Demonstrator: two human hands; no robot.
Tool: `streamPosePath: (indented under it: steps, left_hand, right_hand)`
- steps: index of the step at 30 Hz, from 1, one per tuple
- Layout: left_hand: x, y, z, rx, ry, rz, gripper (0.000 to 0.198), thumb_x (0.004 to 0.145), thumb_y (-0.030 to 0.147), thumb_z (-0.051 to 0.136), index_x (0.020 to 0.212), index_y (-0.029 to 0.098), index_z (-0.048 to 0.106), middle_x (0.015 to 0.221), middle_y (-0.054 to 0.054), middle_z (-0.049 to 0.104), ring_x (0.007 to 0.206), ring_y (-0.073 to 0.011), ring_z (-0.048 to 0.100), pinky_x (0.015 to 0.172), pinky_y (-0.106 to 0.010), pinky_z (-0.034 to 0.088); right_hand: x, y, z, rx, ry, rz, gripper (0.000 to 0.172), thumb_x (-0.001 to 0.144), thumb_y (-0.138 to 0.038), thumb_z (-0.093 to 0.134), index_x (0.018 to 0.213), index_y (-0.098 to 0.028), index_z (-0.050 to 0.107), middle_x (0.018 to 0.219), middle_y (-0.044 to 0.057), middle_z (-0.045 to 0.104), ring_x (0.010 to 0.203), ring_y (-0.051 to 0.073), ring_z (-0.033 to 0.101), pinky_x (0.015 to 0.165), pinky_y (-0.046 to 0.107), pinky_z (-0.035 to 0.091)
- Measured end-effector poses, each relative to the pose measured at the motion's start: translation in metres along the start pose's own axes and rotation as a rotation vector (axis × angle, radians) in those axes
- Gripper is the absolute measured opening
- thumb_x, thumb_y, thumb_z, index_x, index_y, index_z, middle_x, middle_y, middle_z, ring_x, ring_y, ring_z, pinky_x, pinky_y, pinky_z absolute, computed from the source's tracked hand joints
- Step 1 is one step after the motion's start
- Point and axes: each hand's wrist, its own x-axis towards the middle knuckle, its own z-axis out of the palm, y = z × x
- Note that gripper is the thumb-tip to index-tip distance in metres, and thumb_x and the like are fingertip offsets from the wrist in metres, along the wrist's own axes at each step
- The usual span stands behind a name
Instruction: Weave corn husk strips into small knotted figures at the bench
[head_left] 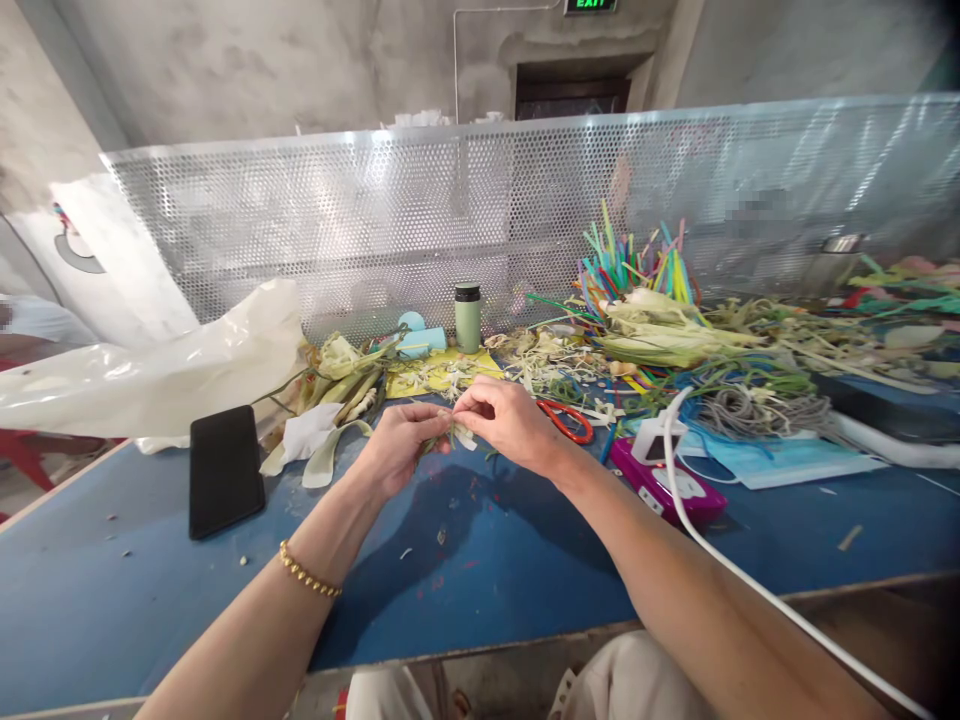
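Observation:
Above the blue table (480,590), my left hand (401,445) and my right hand (510,420) meet with fingertips nearly touching. Both are closed in a pinch on a small bundle of green and whitish husk strips (463,436). Fingers cover much of it, so its full shape is hidden. Just behind my right hand lie red-handled scissors (566,422). Beyond the hands, husk scraps (442,378) are scattered over a yellow sheet (409,384). Left of my left hand are pale husk pieces (322,462) and a heap of green husks (352,385).
A black phone (225,470) and a plastic bag (172,370) are at left. Behind stand a green bottle (467,320) and a perforated metal screen (337,220). At right are a magenta power strip (667,485), white cable (720,560), face mask (787,460), corn husks (667,330) and coloured pipe cleaners (622,265).

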Motion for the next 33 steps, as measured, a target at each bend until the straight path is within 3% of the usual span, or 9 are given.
streamPosePath:
  steps: [13,19,33]
  left_hand:
    - [-0.0031,0.0028,0.0020,0.001,-0.045,0.041,0.023,0.067,0.030,0.081,0.070,0.009,0.074,0.064,-0.005,0.064,0.057,-0.0101,0.055,0.058,-0.024,0.041]
    - [-0.0018,-0.0001,0.0044,0.007,-0.038,0.077,0.021,0.060,0.025,0.086,0.066,0.010,0.072,0.062,-0.002,0.063,0.056,-0.0093,0.054,0.058,-0.023,0.040]
    - [-0.0021,0.0014,0.0030,0.091,-0.005,0.070,0.022,0.059,0.028,0.084,0.064,0.011,0.071,0.061,-0.002,0.062,0.055,-0.0090,0.052,0.057,-0.023,0.039]
  right_hand:
    - [0.0005,-0.0030,0.0000,0.005,0.016,0.009,0.013,0.078,-0.007,0.060,0.069,-0.016,0.060,0.067,-0.002,0.051,0.058,0.009,0.043,0.057,0.023,0.034]
    - [0.0006,-0.0004,0.0009,0.015,-0.001,0.026,0.013,0.079,-0.008,0.061,0.069,-0.016,0.061,0.068,-0.002,0.052,0.057,0.008,0.042,0.055,0.023,0.033]
    - [0.0004,0.0014,0.0003,-0.075,0.006,-0.054,0.016,0.081,-0.005,0.061,0.070,-0.016,0.057,0.069,-0.002,0.050,0.060,0.009,0.043,0.059,0.023,0.034]
